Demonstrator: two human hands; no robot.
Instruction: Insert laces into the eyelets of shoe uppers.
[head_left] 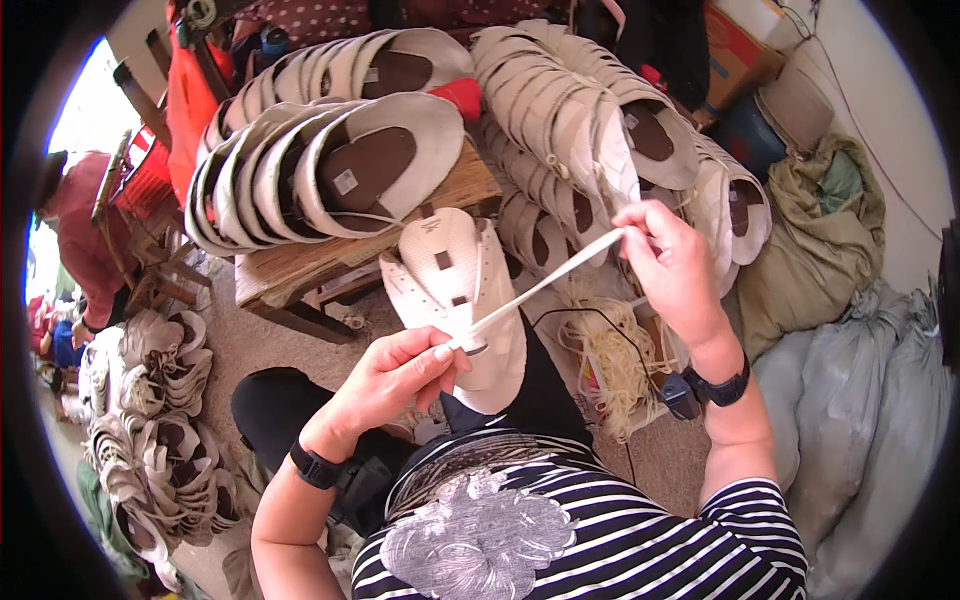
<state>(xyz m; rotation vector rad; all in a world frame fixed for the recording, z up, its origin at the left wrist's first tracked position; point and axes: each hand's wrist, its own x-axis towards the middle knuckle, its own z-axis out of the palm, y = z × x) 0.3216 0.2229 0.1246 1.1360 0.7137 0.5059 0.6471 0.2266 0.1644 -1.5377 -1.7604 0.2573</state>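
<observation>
Strip: your white strip (545, 285) stretched taut over the white shoe upper (455, 290)
Left hand (395, 375): you pinched its lower end
Right hand (675, 265): you pinched its upper end

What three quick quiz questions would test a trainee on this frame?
1. True or false: the white strip is stretched between the left hand and the right hand.
2. What lies under the strip? A) white shoe upper B) red cloth C) scissors
3. What do the stacked uppers at upper left rest on?

Key: 1 true; 2 A; 3 a wooden bench.
</observation>
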